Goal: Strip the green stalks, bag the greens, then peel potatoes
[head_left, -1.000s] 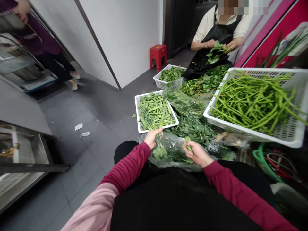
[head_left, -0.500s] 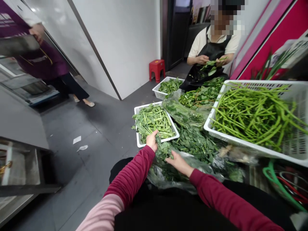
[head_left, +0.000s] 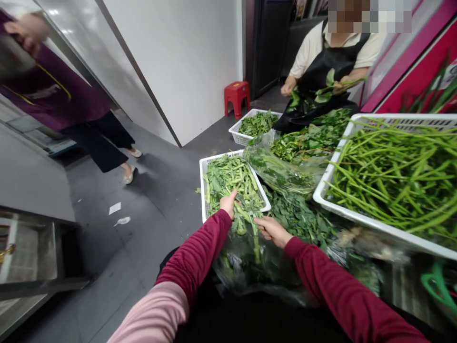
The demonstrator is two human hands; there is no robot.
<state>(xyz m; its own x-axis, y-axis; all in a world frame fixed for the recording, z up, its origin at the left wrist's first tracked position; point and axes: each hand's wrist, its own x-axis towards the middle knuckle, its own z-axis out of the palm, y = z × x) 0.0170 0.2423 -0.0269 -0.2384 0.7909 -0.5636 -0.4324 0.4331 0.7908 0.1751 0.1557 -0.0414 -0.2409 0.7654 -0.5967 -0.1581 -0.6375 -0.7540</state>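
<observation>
My left hand (head_left: 228, 204) is closed around leafy green stalks at the near edge of a white basket (head_left: 203, 183). That basket holds a heap of cut green stems and leaves (head_left: 232, 176). To its right, my right hand (head_left: 273, 230) pinches a green vegetable stalk (head_left: 256, 244), which hangs down over a clear plastic bag (head_left: 274, 271) in front of me. Dark leafy greens (head_left: 302, 216) lie just beyond my right hand. The exact kind of vegetable is hard to make out.
A large white basket of long green stems (head_left: 392, 181) stands at right. Across from me, a person in a black apron (head_left: 326, 62) handles greens near another white basket (head_left: 240, 136) and a red stool (head_left: 237, 97). At left walks a person in purple (head_left: 67, 105).
My hands now hold stalks stretched out between them, and a long stalk shows below my right hand. The view has shifted slightly. The person in purple has stepped nearer.
</observation>
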